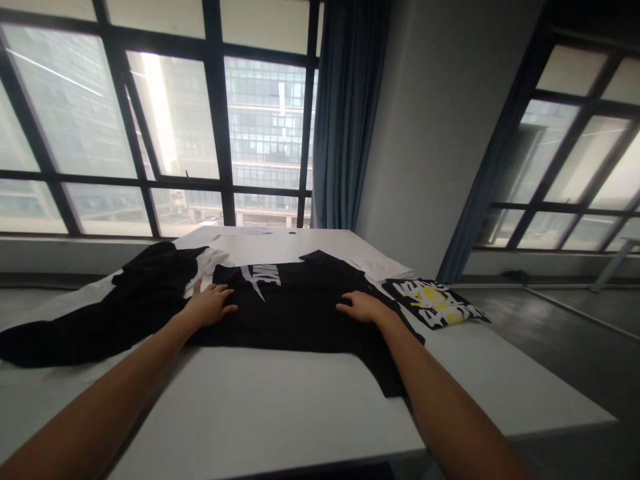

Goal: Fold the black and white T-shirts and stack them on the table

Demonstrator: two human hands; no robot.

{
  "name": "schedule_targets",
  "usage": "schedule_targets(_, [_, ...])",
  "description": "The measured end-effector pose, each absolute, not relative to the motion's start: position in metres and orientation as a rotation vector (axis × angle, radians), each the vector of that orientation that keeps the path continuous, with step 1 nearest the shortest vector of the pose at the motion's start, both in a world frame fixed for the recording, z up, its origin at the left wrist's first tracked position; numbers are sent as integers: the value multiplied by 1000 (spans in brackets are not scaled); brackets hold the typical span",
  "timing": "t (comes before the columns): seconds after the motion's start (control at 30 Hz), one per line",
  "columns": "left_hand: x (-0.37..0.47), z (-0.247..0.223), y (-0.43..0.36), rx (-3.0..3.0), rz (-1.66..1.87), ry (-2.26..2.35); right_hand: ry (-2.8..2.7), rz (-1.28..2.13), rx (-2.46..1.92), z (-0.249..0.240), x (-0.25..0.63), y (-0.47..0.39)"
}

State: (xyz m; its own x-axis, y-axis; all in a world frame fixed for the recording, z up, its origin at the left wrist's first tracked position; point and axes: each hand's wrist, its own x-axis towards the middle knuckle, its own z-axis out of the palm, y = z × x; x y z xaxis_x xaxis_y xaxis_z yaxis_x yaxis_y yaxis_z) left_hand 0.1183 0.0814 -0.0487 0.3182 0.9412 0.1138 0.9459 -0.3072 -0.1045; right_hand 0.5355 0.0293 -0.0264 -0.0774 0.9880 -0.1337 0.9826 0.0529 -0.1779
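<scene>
White counter (280,407) below; my left fingers (223,293) and right fingers (356,298) lie apart on the black shirt (290,320); uneven pressure could crease it.

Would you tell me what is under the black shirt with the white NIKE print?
White tabletop shows along the near edge of the black shirt; anything beneath its cloth is covered and cannot be seen.

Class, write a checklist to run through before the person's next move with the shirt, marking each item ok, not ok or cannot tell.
1. Left hand and right hand on the black shirt: ok.
2. White lettering facing up: ok.
3. Underside free of creases: cannot tell, hidden.
4. Table free of other garments: not ok; a yellow-and-white printed garment lies at right.
5. Gap from the dark garment at left: cannot tell, arm in the way.
</scene>
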Motion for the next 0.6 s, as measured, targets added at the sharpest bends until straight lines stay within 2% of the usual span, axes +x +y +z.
schedule_targets(0.13, [108,-49,79,-2560,106,-1934,-2310,543,-2141,-30,539,29])
schedule_targets(0.4, [85,-60,97,-2394,-175,-1965,-2225,386,-2114,-52,527,41])
schedule_targets(0.6, [70,-36,80,-2707,-2,-1787,-2297,377,-2019,-26,548,33])
